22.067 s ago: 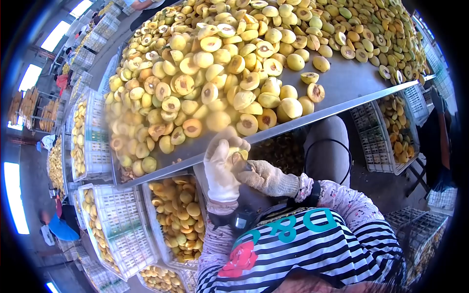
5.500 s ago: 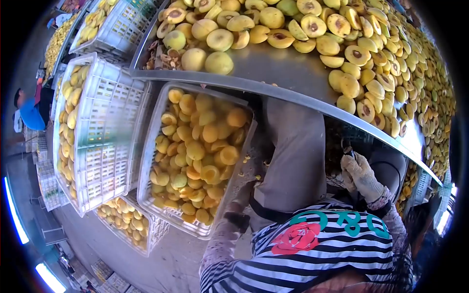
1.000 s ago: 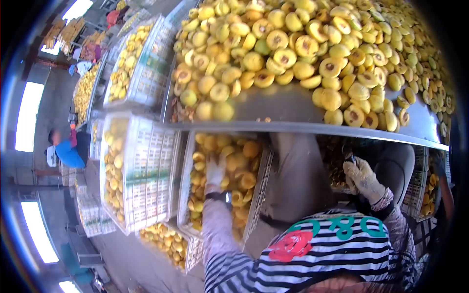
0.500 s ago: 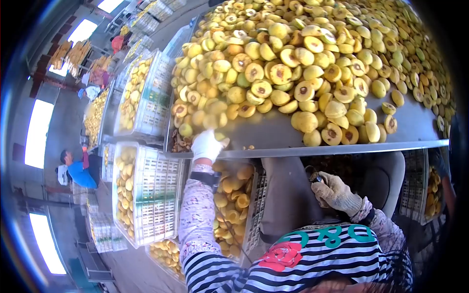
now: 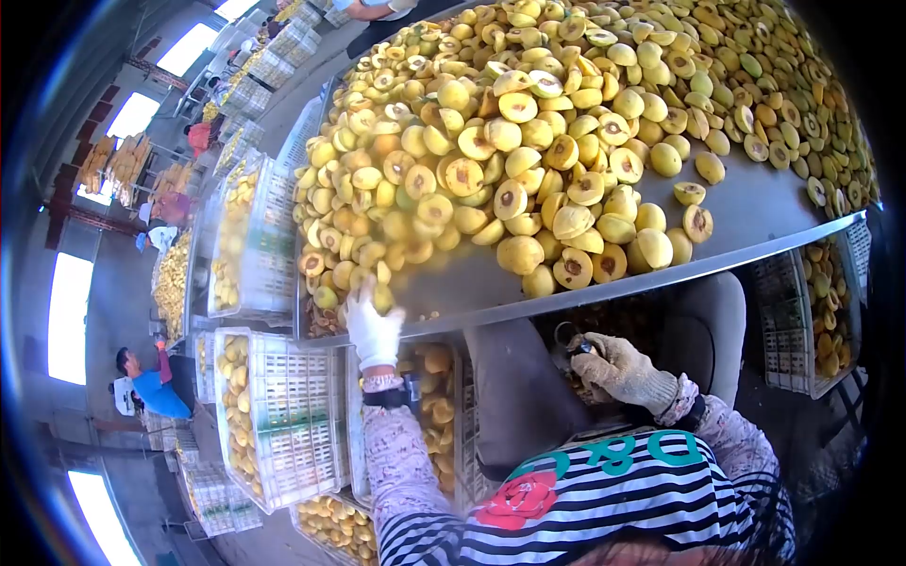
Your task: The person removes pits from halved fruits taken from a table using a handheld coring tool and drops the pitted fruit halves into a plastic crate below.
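Halved yellow fruit, looking like peaches (image 5: 510, 200), lies heaped on a metal tabletop (image 5: 472, 283), many halves showing brown pit hollows. My left hand (image 5: 374, 328), in a white glove, is over the table's near left corner. Its fingers are spread and reach to the edge of the heap, with nothing visibly gripped. Low in front of my lap, my right hand (image 5: 623, 370), in a cream knitted glove, is closed around a small metal tool with a ring-shaped end (image 5: 566, 334). Its handle is mostly hidden by the fingers.
Below the left corner stands a crate of fruit (image 5: 436, 415), beside another white crate (image 5: 297, 406). More crates line the left, and one crate (image 5: 788, 330) is under the table's right side. A person in blue (image 5: 159, 391) sits farther left; another person's arm (image 5: 373, 9) shows at the top.
My left hand has opened its fingers toward the heap at the corner. My right hand keeps its hold on the ring-ended tool. The whole view has tilted and shifted.
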`<state>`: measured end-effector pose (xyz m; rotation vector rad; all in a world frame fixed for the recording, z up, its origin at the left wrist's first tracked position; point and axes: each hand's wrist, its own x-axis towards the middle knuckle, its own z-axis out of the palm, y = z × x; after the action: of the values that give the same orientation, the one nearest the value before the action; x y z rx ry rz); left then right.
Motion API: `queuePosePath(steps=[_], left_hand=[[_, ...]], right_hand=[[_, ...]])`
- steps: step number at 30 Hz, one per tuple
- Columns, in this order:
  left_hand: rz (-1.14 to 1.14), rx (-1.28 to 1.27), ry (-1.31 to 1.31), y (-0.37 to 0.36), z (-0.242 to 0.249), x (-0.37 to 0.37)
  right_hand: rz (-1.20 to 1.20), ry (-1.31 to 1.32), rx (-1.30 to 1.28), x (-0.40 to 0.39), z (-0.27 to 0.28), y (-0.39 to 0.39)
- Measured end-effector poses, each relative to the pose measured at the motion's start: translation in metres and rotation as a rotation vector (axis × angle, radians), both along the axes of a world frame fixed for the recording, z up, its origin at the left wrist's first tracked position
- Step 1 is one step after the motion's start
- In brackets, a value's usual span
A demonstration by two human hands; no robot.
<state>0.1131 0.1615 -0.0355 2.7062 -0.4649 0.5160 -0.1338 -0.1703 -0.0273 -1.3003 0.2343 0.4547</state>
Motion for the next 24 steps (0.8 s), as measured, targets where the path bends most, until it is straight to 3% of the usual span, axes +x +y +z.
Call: queuePosePath(steps=[1,4,7,9,12,15,17,19,23,24], left_hand=[[0.109,0.36,0.033,0.013,0.004,0.005],[0.3,0.379,0.047,0.014,0.014,0.03],[0.323,0.174,0.189,-0.009,0.021,0.052],[0.259,0.377,0.19,-0.019,-0.005,0.056],[0.182,0.283,0.081,-0.019,-0.02,0.058],[0.051,0.143,-0.025,-0.022,-0.009,0.028],[-0.215,-0.075,-0.129,-0.04,-0.001,-0.007],[-0.458,-0.124,-0.237,-0.085,0.012,-0.06],[-0.719,-0.22,-0.007,-0.152,0.016,-0.134],[-0.755,-0.489,0.076,-0.16,0.01,-0.139]], right_hand=[[-0.042,0.003,0.06,-0.001,-0.004,-0.003],[-0.129,0.028,0.158,0.001,-0.005,-0.007],[-0.112,-0.003,0.141,0.006,-0.007,-0.003],[-0.056,0.068,0.183,0.01,-0.001,-0.002],[-0.07,0.053,0.164,0.006,-0.005,0.001],[-0.096,0.049,0.216,0.008,-0.007,-0.002],[-0.151,0.087,0.365,0.009,-0.009,0.001],[-0.239,0.222,0.461,0.018,0.0,0.011],[-0.342,0.284,0.574,0.031,0.018,0.017],[-0.378,0.286,0.656,0.032,0.011,0.016]])
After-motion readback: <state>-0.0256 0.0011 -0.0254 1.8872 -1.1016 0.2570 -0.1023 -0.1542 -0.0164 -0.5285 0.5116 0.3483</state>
